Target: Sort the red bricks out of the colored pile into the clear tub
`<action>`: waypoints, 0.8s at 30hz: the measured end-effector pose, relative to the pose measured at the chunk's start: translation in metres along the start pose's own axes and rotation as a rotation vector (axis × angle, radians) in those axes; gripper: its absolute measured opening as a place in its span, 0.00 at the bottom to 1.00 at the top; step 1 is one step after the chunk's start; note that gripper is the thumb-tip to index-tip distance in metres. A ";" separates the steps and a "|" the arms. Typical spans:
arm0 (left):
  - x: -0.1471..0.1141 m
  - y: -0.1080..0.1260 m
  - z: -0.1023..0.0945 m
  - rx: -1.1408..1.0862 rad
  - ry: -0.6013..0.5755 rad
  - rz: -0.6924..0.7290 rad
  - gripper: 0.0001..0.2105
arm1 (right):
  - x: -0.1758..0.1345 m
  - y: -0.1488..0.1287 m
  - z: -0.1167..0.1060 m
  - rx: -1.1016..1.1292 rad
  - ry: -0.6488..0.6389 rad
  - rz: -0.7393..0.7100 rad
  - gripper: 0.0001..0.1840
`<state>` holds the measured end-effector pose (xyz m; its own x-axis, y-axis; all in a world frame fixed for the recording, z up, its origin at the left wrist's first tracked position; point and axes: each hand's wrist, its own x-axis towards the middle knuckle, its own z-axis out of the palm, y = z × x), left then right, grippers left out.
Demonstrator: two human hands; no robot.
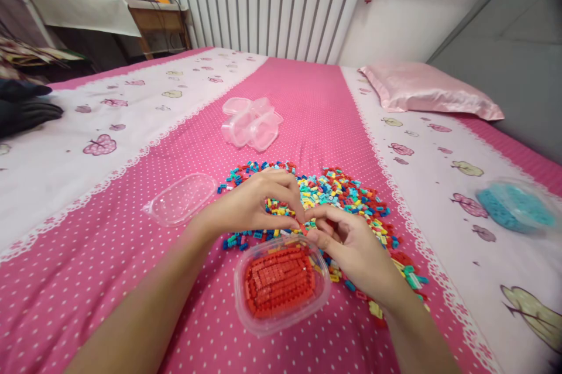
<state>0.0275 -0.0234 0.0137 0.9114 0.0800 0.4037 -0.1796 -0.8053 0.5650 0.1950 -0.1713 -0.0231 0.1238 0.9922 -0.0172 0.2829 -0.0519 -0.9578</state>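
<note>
Clear tub (263,328): nearest | red brick (302,229): between left grip (257,201), right grip (351,240)

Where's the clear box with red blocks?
In the head view, the clear box is low, near the middle, between left forearm and right forearm, beside the colorful block pile.

Head view, forward and down, seemingly near.

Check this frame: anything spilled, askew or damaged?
Mixed-colour blocks lie loose on the pink bedspread, some straggling beside the right forearm. Looks spill-like against the red blocks arranged in the clear container, though perhaps deliberate. No visible damage.
</note>
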 end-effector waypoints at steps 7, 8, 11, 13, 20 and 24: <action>-0.005 -0.004 -0.009 0.012 0.103 -0.034 0.14 | -0.008 -0.012 0.002 -0.184 -0.004 -0.061 0.09; -0.006 -0.005 -0.010 0.007 0.127 -0.036 0.13 | -0.011 -0.014 0.003 -0.290 0.013 -0.102 0.08; -0.007 -0.007 -0.011 0.021 0.174 -0.049 0.08 | -0.020 -0.021 0.010 -0.635 0.033 -0.275 0.08; -0.008 -0.006 -0.009 0.030 0.168 -0.048 0.08 | -0.026 -0.023 0.016 -0.797 -0.006 -0.381 0.10; -0.008 -0.005 -0.008 0.009 0.176 -0.005 0.08 | -0.029 -0.018 0.032 -0.998 -0.018 -0.446 0.10; -0.008 -0.005 -0.009 -0.006 0.170 -0.003 0.07 | -0.029 -0.014 0.034 -0.987 -0.012 -0.423 0.10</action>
<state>0.0177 -0.0146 0.0136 0.8360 0.1809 0.5181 -0.1801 -0.8015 0.5703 0.1547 -0.1950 -0.0186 -0.1726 0.9519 0.2533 0.9445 0.2329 -0.2318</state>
